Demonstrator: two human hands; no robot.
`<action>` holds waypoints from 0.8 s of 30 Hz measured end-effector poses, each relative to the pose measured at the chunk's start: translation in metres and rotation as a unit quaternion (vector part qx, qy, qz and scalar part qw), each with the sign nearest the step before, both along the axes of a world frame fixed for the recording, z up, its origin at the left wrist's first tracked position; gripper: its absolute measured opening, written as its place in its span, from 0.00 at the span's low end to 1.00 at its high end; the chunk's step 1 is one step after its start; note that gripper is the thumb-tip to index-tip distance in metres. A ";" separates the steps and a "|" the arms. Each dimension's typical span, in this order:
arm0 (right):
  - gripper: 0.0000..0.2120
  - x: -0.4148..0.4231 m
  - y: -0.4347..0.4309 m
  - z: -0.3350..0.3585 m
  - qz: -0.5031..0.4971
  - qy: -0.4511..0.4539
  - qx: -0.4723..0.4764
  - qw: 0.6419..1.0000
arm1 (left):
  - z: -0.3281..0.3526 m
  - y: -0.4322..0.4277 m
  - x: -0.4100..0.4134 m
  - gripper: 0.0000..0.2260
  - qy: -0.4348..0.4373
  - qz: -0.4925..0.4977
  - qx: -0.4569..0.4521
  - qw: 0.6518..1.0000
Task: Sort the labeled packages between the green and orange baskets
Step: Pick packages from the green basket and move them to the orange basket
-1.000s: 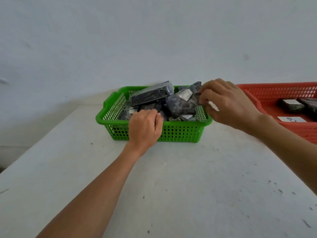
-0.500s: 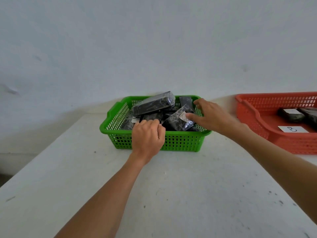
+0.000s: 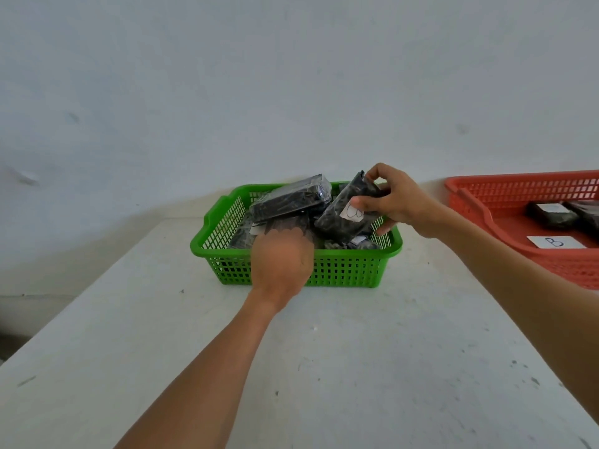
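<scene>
Our right hand [image 3: 398, 202] pinches a labeled package [image 3: 337, 218], tilted above the green basket [image 3: 350, 270] on the tabletop [image 3: 324, 367] — left hand [image 3: 280, 257] blurred at the front rim, fingers' grasp we can't tell.

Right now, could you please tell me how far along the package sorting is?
Done: at least two dark packages lie in the orange basket by a card marked B. In hand: the right hand grips a B-labelled package above the green basket; the left hand is blurred at its near rim. Left: a pile of packages in the green basket.
</scene>
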State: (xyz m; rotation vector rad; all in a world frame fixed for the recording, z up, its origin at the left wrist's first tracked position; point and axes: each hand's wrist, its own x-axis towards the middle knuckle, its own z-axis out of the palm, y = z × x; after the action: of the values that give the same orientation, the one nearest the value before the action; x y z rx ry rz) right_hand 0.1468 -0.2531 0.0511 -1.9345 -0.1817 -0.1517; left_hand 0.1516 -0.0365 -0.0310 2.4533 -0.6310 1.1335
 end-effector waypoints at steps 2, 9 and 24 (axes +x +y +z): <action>0.14 -0.002 -0.001 0.000 0.003 -0.017 0.023 1.000 | 0.001 0.000 -0.001 0.14 0.006 -0.001 0.001 1.000; 0.15 -0.010 -0.001 0.004 0.014 -0.053 0.005 0.998 | 0.003 -0.001 -0.002 0.15 0.018 -0.004 0.005 1.000; 0.25 -0.078 -0.123 0.057 -0.099 -0.124 0.020 0.987 | 0.040 -0.083 -0.031 0.11 0.037 -0.063 -0.091 0.993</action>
State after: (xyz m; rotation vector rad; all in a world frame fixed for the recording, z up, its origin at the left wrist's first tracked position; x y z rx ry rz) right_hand 0.0683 -0.3761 0.1080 -1.8880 -0.1499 -0.5248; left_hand 0.1204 -0.1194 0.0086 2.2574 -0.6221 1.0008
